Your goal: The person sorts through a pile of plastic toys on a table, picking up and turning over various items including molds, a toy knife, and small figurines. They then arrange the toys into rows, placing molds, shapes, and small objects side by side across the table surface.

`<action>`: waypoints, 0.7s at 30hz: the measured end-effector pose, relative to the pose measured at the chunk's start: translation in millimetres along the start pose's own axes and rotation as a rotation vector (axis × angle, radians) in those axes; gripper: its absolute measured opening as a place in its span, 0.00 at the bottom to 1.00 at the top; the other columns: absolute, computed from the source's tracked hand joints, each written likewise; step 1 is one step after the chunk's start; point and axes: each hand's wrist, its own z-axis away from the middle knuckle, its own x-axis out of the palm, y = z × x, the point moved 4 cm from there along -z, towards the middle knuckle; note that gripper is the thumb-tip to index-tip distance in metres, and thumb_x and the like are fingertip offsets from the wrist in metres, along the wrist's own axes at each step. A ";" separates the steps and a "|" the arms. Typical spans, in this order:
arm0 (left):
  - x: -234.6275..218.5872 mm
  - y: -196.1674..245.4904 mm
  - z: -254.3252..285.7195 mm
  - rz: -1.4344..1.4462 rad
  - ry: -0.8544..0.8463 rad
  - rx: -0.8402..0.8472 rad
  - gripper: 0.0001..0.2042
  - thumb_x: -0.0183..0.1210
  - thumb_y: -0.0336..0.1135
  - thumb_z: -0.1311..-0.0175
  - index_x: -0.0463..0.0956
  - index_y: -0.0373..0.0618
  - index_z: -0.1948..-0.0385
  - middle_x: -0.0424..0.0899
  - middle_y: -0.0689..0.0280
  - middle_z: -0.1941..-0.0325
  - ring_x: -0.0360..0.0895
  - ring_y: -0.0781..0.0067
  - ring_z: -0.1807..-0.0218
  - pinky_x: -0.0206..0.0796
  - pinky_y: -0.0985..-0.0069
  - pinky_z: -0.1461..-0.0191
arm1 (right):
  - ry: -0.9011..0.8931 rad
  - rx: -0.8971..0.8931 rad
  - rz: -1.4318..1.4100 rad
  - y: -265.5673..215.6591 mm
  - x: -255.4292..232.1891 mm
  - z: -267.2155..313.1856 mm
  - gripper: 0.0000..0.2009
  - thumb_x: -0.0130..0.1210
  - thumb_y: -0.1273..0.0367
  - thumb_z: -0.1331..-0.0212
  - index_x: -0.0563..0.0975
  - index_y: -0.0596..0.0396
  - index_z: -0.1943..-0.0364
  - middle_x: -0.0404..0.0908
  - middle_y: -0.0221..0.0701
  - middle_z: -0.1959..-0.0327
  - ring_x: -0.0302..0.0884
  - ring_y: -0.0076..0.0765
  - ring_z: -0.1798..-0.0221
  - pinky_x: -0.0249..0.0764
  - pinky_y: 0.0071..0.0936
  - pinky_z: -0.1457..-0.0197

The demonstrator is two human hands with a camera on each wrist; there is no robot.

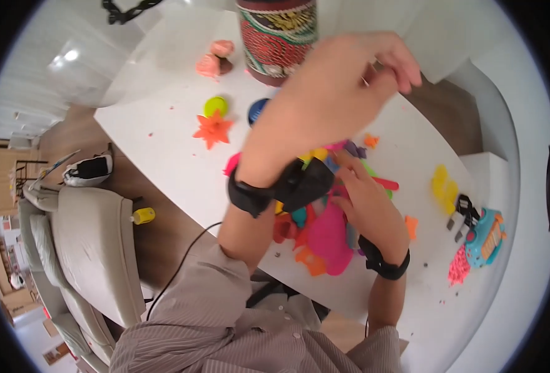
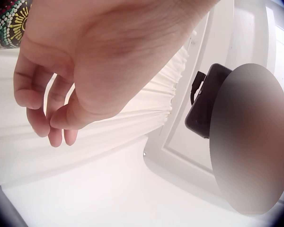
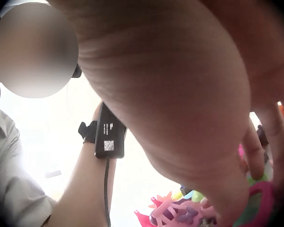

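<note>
My left hand point(image 1: 340, 93) is raised over the white table point(image 1: 163, 155), past the pile. In the left wrist view the left hand point(image 2: 94, 56) has loosely bent fingers and holds nothing. My right hand point(image 1: 374, 202) lies low over a pile of soft, bright pieces, including a large pink piece point(image 1: 329, 239) and an orange one point(image 1: 312, 261). Its fingers reach among them; whether they touch any is unclear. In the right wrist view, the right hand point(image 3: 180, 90) has extended fingers above the pile, beside a pink loop point(image 3: 261, 208).
A patterned container point(image 1: 275, 40) stands at the far edge, near pink flowers point(image 1: 207, 65). Left of the pile are an orange flower point(image 1: 213, 128), a lime round piece point(image 1: 215, 107) and a blue one point(image 1: 257, 110). A teal toy point(image 1: 486, 239) and pink bits point(image 1: 459, 267) lie right.
</note>
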 end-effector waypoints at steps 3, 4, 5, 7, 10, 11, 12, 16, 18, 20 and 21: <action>-3.8 4.1 0.2 -0.077 -0.033 -0.044 0.10 0.52 0.26 0.33 0.83 0.40 0.58 0.87 0.65 0.65 0.79 0.75 0.70 0.73 0.75 0.64 | -0.141 0.161 -0.144 -0.6 -14.6 1.8 0.18 0.63 0.77 0.43 0.75 0.56 0.47 0.74 0.39 0.41 0.80 0.56 0.45 0.79 0.47 0.48; -3.2 8.8 1.9 -0.062 -0.039 -0.048 0.10 0.52 0.26 0.33 0.83 0.40 0.58 0.87 0.65 0.65 0.79 0.75 0.70 0.73 0.75 0.64 | -0.142 0.177 -0.142 -3.5 -24.0 7.5 0.18 0.63 0.77 0.43 0.75 0.56 0.47 0.74 0.39 0.41 0.80 0.56 0.45 0.79 0.47 0.48; -1.4 16.8 4.1 -0.068 -0.067 -0.040 0.11 0.50 0.23 0.31 0.81 0.40 0.55 0.85 0.67 0.61 0.78 0.77 0.64 0.72 0.78 0.58 | -0.142 0.120 -0.091 -8.5 -33.1 11.9 0.19 0.63 0.76 0.43 0.76 0.54 0.46 0.74 0.38 0.43 0.80 0.54 0.46 0.79 0.46 0.48; 2.0 21.3 4.6 -0.067 -0.096 -0.030 0.11 0.48 0.19 0.29 0.79 0.39 0.53 0.82 0.68 0.57 0.77 0.80 0.58 0.70 0.81 0.53 | -0.142 0.068 -0.038 -10.6 -37.2 17.8 0.19 0.63 0.76 0.43 0.76 0.52 0.46 0.75 0.38 0.44 0.80 0.53 0.46 0.79 0.44 0.48; 5.1 17.9 4.7 -0.026 -0.092 -0.072 0.12 0.48 0.18 0.30 0.79 0.39 0.53 0.81 0.69 0.57 0.76 0.80 0.59 0.70 0.82 0.54 | -0.188 0.039 -0.101 -11.7 -17.6 21.0 0.19 0.60 0.76 0.42 0.78 0.50 0.45 0.75 0.39 0.45 0.81 0.52 0.47 0.80 0.44 0.48; 5.4 18.1 5.0 -0.018 -0.102 -0.037 0.11 0.48 0.18 0.30 0.79 0.38 0.53 0.82 0.69 0.57 0.76 0.80 0.59 0.70 0.82 0.54 | -0.172 0.037 0.001 -10.6 -5.5 20.3 0.24 0.62 0.79 0.48 0.78 0.49 0.44 0.73 0.38 0.43 0.79 0.52 0.45 0.79 0.42 0.45; 5.7 18.2 4.5 -0.011 -0.111 -0.002 0.11 0.48 0.18 0.30 0.79 0.37 0.54 0.82 0.68 0.57 0.76 0.80 0.60 0.70 0.82 0.54 | -0.157 0.033 0.104 -11.5 1.4 19.2 0.29 0.64 0.83 0.54 0.79 0.47 0.43 0.71 0.38 0.41 0.78 0.52 0.43 0.78 0.41 0.42; 4.5 14.5 2.9 -0.054 -0.124 0.000 0.11 0.48 0.18 0.30 0.79 0.36 0.53 0.82 0.67 0.57 0.76 0.79 0.60 0.70 0.82 0.54 | -0.079 0.011 0.136 -18.8 2.8 17.8 0.29 0.63 0.84 0.56 0.79 0.48 0.45 0.70 0.37 0.39 0.76 0.53 0.40 0.78 0.43 0.43; 3.9 13.6 3.7 -0.021 -0.132 0.026 0.11 0.48 0.19 0.29 0.79 0.36 0.53 0.82 0.67 0.57 0.76 0.79 0.60 0.70 0.82 0.54 | -0.050 -0.027 0.031 -12.9 1.5 16.2 0.26 0.63 0.85 0.56 0.79 0.50 0.48 0.69 0.37 0.40 0.77 0.55 0.41 0.79 0.44 0.45; 4.9 15.0 2.2 -0.043 -0.133 0.006 0.11 0.48 0.19 0.29 0.79 0.36 0.53 0.82 0.67 0.57 0.76 0.79 0.60 0.70 0.82 0.55 | -0.094 -0.011 0.008 -5.2 0.5 14.2 0.25 0.62 0.85 0.55 0.78 0.50 0.49 0.69 0.37 0.40 0.78 0.55 0.42 0.79 0.44 0.46; 5.9 15.1 1.5 -0.064 -0.134 -0.015 0.11 0.48 0.19 0.29 0.79 0.36 0.53 0.82 0.67 0.57 0.76 0.79 0.60 0.70 0.82 0.55 | -0.138 0.007 -0.015 -2.1 0.7 13.0 0.24 0.61 0.85 0.54 0.77 0.51 0.50 0.69 0.37 0.40 0.79 0.55 0.44 0.78 0.44 0.47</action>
